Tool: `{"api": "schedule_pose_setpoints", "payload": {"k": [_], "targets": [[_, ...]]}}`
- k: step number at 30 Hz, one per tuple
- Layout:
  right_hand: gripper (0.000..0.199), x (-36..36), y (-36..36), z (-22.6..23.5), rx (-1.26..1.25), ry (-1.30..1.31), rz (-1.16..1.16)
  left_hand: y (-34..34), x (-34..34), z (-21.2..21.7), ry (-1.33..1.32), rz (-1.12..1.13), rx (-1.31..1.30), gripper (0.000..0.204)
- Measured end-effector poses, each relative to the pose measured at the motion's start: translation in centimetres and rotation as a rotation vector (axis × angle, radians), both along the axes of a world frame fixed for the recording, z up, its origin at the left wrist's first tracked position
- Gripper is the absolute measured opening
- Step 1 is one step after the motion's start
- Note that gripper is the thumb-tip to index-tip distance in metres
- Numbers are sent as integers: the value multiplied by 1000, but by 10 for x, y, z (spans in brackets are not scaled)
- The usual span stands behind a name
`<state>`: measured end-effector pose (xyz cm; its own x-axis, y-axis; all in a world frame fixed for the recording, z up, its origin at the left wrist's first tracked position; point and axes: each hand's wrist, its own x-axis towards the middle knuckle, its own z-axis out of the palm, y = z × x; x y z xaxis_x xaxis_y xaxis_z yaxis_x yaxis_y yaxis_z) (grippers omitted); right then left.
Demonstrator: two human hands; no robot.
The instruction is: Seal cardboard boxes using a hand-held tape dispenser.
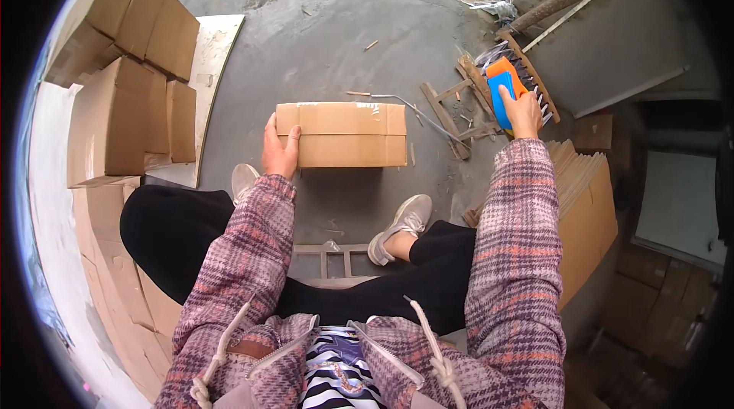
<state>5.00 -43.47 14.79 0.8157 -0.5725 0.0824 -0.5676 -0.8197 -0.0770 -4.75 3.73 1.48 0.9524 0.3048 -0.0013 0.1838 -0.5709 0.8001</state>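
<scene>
A closed brown cardboard box point(344, 147) lies crosswise in front of me, with a seam along its middle and shiny tape near its upper edge. At its left end is my left hand point(281, 150), thumb over the face towards me and fingers round the side. Off to the right, my right hand point(524, 114) is closed round a blue and orange tape dispenser point(501, 88), held apart from the box beside a wooden stool. The fingers' undersides are hidden in both grips.
Stacked cardboard boxes point(115, 122) stand at the left. A wooden stool point(459, 107) and a long brush head point(531, 76) are by my right hand. Flattened cardboard sheets point(585, 214) lean near my right arm. A thin rod point(417, 107) lies on the grey floor point(321, 34).
</scene>
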Motion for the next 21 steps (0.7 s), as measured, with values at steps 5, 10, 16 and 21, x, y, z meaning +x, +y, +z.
{"api": "schedule_pose_setpoints", "payload": {"k": [5, 10, 16, 21], "targets": [[68, -5, -14, 13, 103, 102, 260, 0, 2, 0, 7, 22, -105, 61], [53, -18, 10, 92, 431, 143, 543, -17, 3, 50, -144, 52, 358, 56], [54, -67, 117, 143, 725, 360, 791, -62, 8, 141, -86, -456, -998, 43], [56, -78, 180, 143, 737, 478, 935, -48, 4, 159, 105, -508, -1192, 38]]}}
